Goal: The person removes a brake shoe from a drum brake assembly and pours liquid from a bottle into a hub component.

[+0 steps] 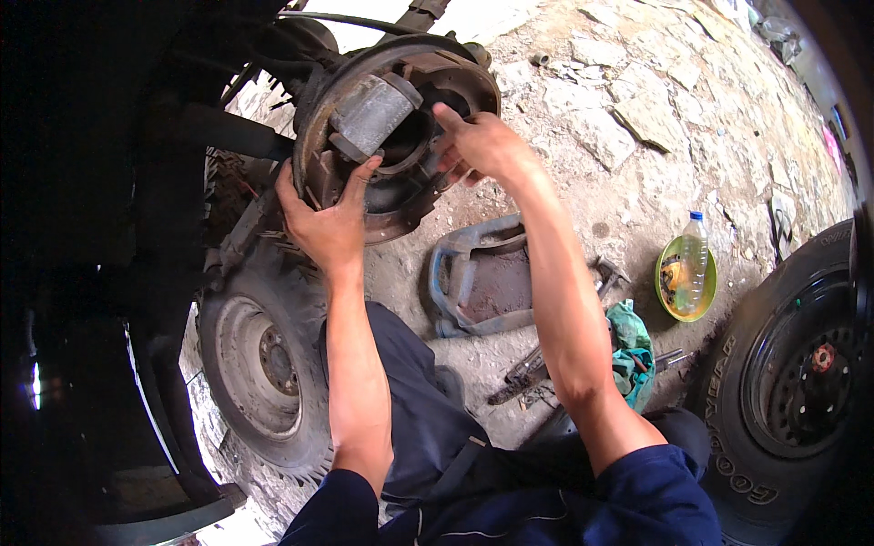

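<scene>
A rusty, round brake backing plate [407, 221] is mounted on the axle at the top, tilted toward me. Against its left part sits a brake shoe [373, 116] with a thick grey lining. My left hand [326, 220] grips the plate's lower left edge, its thumb pressing at the lower end of the shoe. On the other side of the dark hub opening, my right hand [482, 146] reaches over the plate's right part. Its thumb is stretched out and its fingers are apart, slightly blurred, with nothing seen in them.
Below the plate lies a cut-open plastic jerrycan [443, 273]. A hammer [608, 273], a teal cloth [628, 341] and metal tools are on the ground. A green bowl [701, 305] holds small parts and a clear bottle [694, 250]. Wheels stand at left [259, 364] and right [774, 382].
</scene>
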`<action>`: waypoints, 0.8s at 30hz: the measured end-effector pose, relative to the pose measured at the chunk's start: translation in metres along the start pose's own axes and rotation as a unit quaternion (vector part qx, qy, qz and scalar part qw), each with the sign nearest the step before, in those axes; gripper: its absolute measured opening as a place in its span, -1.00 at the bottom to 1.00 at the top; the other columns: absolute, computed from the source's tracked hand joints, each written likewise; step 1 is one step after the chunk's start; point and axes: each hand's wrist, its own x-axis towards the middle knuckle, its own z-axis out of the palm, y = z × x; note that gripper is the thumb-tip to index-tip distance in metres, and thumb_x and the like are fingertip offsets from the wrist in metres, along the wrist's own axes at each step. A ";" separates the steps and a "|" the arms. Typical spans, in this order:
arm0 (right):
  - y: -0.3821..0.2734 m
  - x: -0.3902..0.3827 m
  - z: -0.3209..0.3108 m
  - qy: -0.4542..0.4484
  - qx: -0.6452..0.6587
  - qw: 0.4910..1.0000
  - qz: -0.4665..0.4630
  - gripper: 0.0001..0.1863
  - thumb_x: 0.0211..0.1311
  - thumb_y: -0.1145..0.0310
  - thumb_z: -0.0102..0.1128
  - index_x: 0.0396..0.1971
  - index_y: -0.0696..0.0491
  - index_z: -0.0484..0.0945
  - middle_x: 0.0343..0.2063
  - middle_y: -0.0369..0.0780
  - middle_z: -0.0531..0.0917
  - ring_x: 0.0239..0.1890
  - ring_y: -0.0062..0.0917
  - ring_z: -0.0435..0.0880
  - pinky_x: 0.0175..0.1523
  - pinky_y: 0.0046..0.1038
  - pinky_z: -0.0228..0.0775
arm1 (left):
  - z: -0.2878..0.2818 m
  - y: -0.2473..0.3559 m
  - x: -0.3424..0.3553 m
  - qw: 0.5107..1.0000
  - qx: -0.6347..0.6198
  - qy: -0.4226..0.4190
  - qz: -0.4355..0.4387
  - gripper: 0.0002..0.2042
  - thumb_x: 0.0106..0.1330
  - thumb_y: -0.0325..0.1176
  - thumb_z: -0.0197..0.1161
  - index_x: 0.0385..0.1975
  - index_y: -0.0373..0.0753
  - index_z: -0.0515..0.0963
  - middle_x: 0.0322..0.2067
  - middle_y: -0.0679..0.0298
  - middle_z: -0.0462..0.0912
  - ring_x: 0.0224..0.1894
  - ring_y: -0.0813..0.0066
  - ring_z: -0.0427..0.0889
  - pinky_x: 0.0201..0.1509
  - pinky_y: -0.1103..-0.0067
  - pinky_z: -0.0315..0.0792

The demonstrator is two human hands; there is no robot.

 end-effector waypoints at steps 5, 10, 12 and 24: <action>0.001 0.006 0.019 0.004 0.234 0.972 0.006 -0.42 0.46 -0.01 -0.12 -0.40 0.28 0.54 -0.61 -0.14 0.62 -0.64 -0.45 0.57 -0.52 -0.44 0.45 | 0.000 0.012 0.000 1.000 -0.022 -0.002 -0.009 -0.40 -0.10 -0.36 0.62 -0.07 -0.46 0.47 -0.20 0.14 0.65 -0.18 0.43 0.59 0.01 0.51 0.45; 0.006 0.015 0.020 0.026 0.333 0.942 -0.029 -0.58 0.43 0.16 0.01 -0.40 0.26 0.55 -0.59 -0.16 0.61 -0.61 -0.50 0.57 -0.50 -0.47 0.46 | 0.001 0.010 -0.001 0.999 -0.040 0.000 -0.003 -0.40 -0.11 -0.36 0.63 -0.08 -0.47 0.47 -0.20 0.13 0.65 -0.18 0.42 0.60 -0.01 0.51 0.45; 0.005 0.014 0.022 0.023 0.290 0.956 -0.046 -0.61 0.41 0.18 0.05 -0.39 0.26 0.56 -0.59 -0.19 0.60 -0.59 -0.55 0.57 -0.49 -0.48 0.46 | -0.002 0.010 0.000 1.000 -0.028 0.003 0.002 -0.40 -0.11 -0.35 0.63 -0.09 -0.47 0.48 -0.22 0.13 0.66 -0.19 0.42 0.60 -0.01 0.51 0.46; -0.003 0.009 0.024 0.049 0.062 0.997 0.000 -0.58 0.42 0.15 -0.07 -0.42 0.23 0.52 -0.51 0.09 0.62 -0.36 0.00 0.66 -0.22 -0.10 0.48 | -0.003 0.011 0.001 0.999 -0.031 0.006 -0.008 -0.36 -0.15 -0.29 0.65 -0.10 -0.48 0.48 -0.20 0.11 0.65 -0.18 0.36 0.61 -0.03 0.47 0.47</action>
